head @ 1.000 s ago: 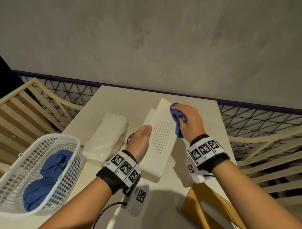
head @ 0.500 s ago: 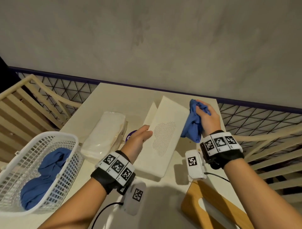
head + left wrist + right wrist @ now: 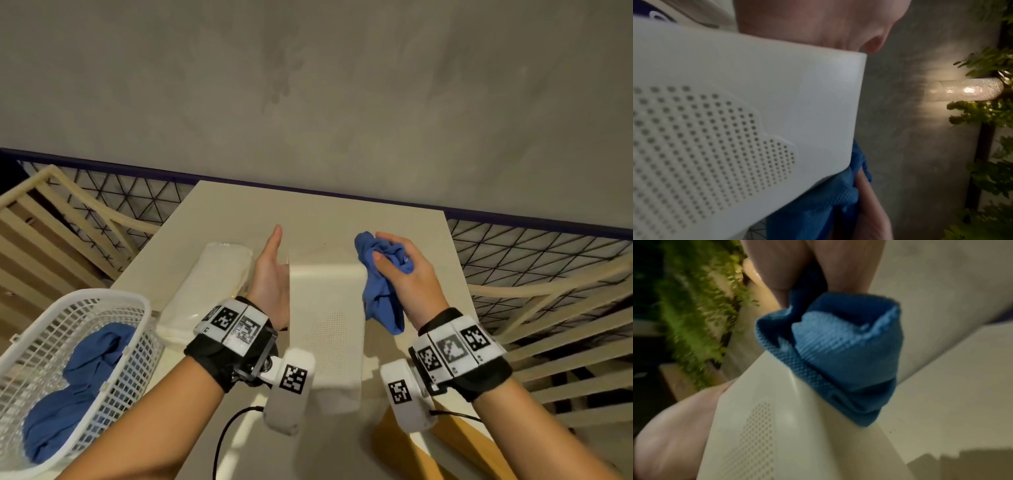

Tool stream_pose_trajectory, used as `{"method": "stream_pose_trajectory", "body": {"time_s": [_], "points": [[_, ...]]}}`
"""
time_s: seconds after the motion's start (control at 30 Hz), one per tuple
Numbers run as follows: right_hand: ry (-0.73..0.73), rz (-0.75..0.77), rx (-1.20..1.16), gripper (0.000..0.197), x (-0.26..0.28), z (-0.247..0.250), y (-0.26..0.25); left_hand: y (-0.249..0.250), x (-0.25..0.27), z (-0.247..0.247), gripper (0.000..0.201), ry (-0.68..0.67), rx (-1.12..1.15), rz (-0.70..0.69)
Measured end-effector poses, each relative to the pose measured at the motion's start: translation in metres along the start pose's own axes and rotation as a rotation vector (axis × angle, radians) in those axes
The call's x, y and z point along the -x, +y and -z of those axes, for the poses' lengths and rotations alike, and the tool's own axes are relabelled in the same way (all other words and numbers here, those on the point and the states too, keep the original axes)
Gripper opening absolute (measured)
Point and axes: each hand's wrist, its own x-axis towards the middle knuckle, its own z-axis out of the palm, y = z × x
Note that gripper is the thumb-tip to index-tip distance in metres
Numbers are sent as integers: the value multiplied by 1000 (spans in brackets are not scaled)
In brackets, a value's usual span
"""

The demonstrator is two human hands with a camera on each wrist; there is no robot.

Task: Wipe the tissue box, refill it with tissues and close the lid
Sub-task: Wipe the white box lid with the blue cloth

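Observation:
The white tissue box with a dotted cloud pattern stands lengthwise in the middle of the table, lifted or tilted between both hands. My left hand lies flat against its left side, fingers straight. My right hand grips a bunched blue cloth and holds it against the box's right side. The left wrist view shows the box close up, with the cloth behind its far edge. In the right wrist view the cloth touches the box's edge. A plastic-wrapped tissue pack lies left of the box.
A white mesh basket holding more blue cloth stands at the front left. A tan wooden panel lies at the front right of the cream table. Slatted wooden frames and a wire grid flank the table; a grey wall rises behind.
The box has swung from a diagonal to point straight away from me. My right hand took the cloth from its top to its right side. My left hand has flattened against the left side.

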Motion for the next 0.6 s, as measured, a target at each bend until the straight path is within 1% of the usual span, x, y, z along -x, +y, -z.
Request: {"method": "stream_pose_trajectory", "body": {"time_s": [0.1, 0.2, 0.3, 0.37, 0.43, 0.47, 0.53, 0.57, 0.6], "points": [[-94, 62, 193, 26, 10, 4, -5, 6, 0, 1, 79, 3, -17, 3], [-177, 153, 373, 27, 16, 6, -5, 13, -1, 3, 73, 53, -52, -60], [-226, 337, 556, 27, 21, 0, 2, 22, -3, 1, 57, 91, -50, -148], [-255, 474, 637, 31, 26, -9, 7, 25, -2, -2, 49, 105, -74, -167], [-285, 627, 723, 34, 28, -25, 9, 24, -4, -5, 46, 110, -136, -170], [-322, 684, 756, 35, 26, -32, 7, 22, -6, -6, 44, 133, -170, -164], [-392, 729, 802, 36, 14, -42, 2, 19, -7, -5, 43, 171, -200, -118], [-383, 720, 813, 35, 5, -43, 0, 17, -7, -4, 46, 174, -200, -92], [-344, 703, 813, 34, -4, -40, 0, 16, -8, -1, 48, 174, -193, -84]]}}
